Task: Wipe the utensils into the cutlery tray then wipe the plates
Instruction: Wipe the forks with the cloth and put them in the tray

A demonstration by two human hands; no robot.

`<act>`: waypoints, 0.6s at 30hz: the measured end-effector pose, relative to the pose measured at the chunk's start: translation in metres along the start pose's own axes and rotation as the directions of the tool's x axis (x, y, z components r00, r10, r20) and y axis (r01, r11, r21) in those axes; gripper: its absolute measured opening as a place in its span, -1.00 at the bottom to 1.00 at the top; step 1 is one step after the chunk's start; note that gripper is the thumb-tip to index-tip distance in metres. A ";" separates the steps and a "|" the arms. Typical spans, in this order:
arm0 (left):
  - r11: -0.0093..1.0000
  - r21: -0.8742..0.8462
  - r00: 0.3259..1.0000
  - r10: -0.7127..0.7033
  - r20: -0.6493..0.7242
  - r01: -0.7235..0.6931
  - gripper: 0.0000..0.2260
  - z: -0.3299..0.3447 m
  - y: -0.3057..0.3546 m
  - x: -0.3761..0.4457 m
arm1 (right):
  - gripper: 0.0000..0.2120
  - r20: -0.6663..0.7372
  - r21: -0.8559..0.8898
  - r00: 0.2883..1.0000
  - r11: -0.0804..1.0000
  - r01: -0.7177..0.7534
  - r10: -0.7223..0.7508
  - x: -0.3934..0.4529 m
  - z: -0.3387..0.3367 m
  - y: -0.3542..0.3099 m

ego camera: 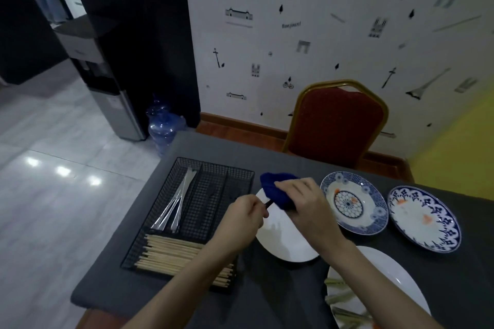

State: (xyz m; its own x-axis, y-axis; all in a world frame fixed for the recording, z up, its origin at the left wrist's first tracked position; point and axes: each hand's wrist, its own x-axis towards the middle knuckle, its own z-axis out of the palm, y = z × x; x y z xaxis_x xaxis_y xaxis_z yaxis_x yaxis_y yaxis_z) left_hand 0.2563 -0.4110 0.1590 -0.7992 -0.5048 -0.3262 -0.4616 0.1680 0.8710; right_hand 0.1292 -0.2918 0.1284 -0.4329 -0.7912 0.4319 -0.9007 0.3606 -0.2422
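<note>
My left hand [244,215] grips the dark handle end of a utensil [268,204]; the rest of it is wrapped in a blue cloth [275,191] that my right hand [300,201] squeezes around it. Both hands hover over a plain white plate [284,242]. To the left lies a black wire cutlery tray [213,168] holding silver utensils [176,203] in its left slot and several wooden chopsticks [171,254] in the front section. Two blue-patterned plates [352,201] [425,218] with orange smears sit to the right.
A large white plate [387,272] with greenish utensils on it lies at the near right. The table has a dark grey cloth [267,299]. A red chair [339,125] stands behind the table against the wall. A blue water bottle [163,125] stands on the floor at the left.
</note>
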 end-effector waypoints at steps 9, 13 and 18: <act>0.952 -0.291 0.990 -0.059 0.130 0.095 -0.76 -0.006 0.010 0.002 | -0.51 -0.012 -0.055 1.000 0.998 0.010 -0.010 0.001 -0.007 0.013; 0.937 -0.335 0.988 -0.051 0.148 0.099 -0.76 -0.002 0.016 0.004 | -0.52 0.024 -0.154 1.000 0.988 0.008 -0.004 0.002 -0.014 0.026; 0.855 -0.478 0.957 -0.064 0.282 0.198 -0.79 -0.003 0.016 0.006 | -0.52 -0.020 -0.152 0.999 0.988 -0.036 0.033 -0.006 -0.023 0.039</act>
State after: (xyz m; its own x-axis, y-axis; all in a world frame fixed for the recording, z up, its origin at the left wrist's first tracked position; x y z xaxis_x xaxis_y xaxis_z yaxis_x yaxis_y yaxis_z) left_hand 0.2452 -0.4138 0.1719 -0.8439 -0.2557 -0.4717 -0.3691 -0.3614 0.8563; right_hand 0.0961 -0.2614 0.1367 -0.4630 -0.7689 0.4409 -0.8798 0.4592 -0.1229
